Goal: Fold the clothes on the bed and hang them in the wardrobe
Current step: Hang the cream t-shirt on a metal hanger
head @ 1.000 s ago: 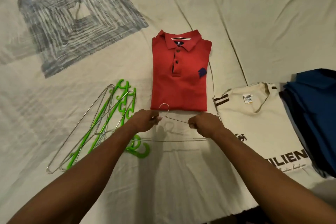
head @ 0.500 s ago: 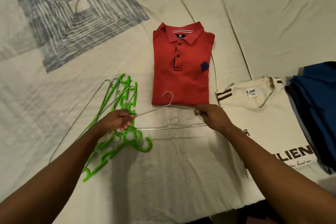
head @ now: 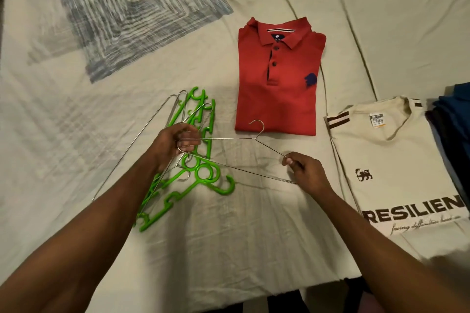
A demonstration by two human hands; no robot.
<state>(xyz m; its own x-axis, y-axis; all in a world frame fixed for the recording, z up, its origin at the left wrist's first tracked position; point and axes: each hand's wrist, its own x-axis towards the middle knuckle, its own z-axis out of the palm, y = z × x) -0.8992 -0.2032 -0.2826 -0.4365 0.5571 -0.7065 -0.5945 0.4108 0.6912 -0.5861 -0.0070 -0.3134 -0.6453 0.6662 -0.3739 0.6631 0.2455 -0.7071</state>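
A folded red polo shirt (head: pixel 278 79) lies on the bed sheet (head: pixel 254 236), collar away from me. Just in front of its hem is a wire hanger (head: pixel 230 138), hook pointing toward the shirt. My left hand (head: pixel 175 143) grips the hanger's left corner, and my right hand (head: pixel 305 171) pinches its right shoulder wire. A folded cream T-shirt (head: pixel 396 168) with dark lettering lies to the right. Beside it sits a stack of blue clothes (head: pixel 455 122), cut off by the frame edge.
A heap of green plastic hangers (head: pixel 201 180) and more wire hangers (head: pixel 142 140) lies under and left of my left hand. The sheet has a grey-blue square print (head: pixel 127 12) at the far left. The bed's near edge (head: pixel 254 300) runs along the bottom.
My hands have moved apart along the wire hanger, the left one out to its left corner over the hanger heap. The hanger now sits spread out below the red polo's hem.
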